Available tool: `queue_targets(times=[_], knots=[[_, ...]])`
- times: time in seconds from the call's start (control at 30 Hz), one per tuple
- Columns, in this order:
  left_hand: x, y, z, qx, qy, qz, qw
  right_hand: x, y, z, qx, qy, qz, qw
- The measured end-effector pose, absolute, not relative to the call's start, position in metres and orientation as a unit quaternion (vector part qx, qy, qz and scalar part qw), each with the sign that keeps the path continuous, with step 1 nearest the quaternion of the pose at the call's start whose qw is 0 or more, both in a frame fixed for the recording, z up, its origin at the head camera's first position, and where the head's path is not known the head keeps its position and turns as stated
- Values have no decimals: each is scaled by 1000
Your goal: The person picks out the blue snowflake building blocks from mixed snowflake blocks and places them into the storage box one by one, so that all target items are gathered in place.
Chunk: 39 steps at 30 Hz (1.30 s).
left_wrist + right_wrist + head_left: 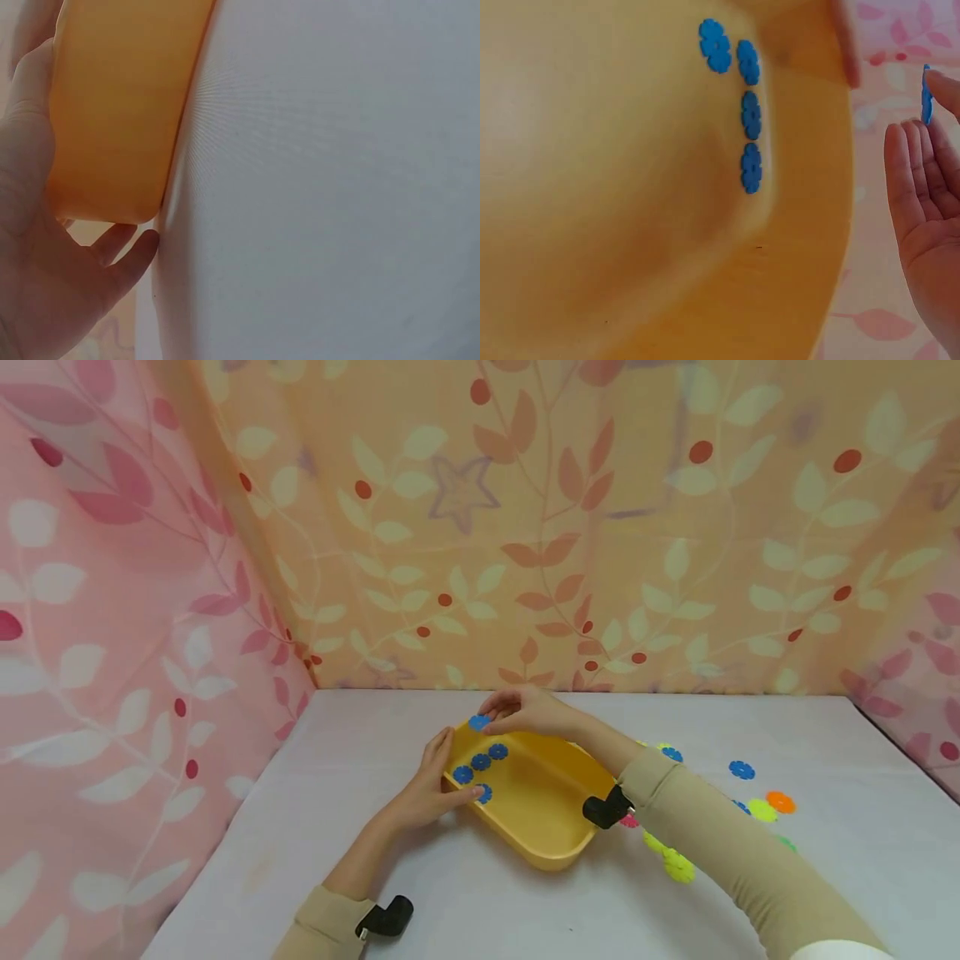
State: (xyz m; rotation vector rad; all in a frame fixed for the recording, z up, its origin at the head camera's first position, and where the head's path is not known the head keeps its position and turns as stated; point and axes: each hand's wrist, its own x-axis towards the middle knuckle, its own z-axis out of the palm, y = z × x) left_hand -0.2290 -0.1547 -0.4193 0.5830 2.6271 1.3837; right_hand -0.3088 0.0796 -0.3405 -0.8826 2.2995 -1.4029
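Observation:
A yellow plastic tub (551, 806) stands at an angle on the table, and several blue flower-shaped discs (481, 762) lie inside along its far-left end. My left hand (422, 795) grips the tub's left corner, thumb over the rim and fingers around the outside; the left wrist view shows the tub's outer wall (124, 112) against the palm. Above the far rim, my right hand (534, 712) pinches another blue flower-shaped disc (926, 96) between thumb and finger. In the right wrist view, three of the discs line up along the end wall, with one beside them.
To the right of the tub, loose flower discs lie scattered on the white table (300, 793): a blue one (742, 769), an orange one (781, 802), yellow ones (678, 866) and a pink one (628, 820). My right forearm passes over some of them. Patterned curtains (525, 527) stand behind and at the sides.

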Motion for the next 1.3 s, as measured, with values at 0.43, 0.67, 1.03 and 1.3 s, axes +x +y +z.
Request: queue_targets(times=[0.43, 0.67, 1.03, 1.3], knots=[[-227, -149, -419, 187, 866, 461, 53, -316, 80, -369, -360, 831, -342, 250], [-228, -151, -419, 186, 871, 450, 56, -317, 81, -375, -359, 836, -292, 296], [-226, -152, -416, 185, 869, 455, 59, -317, 79, -378, -342, 850, -271, 294], [-228, -152, -419, 177, 868, 460, 60, -316, 77, -379, -338, 854, -272, 287]])
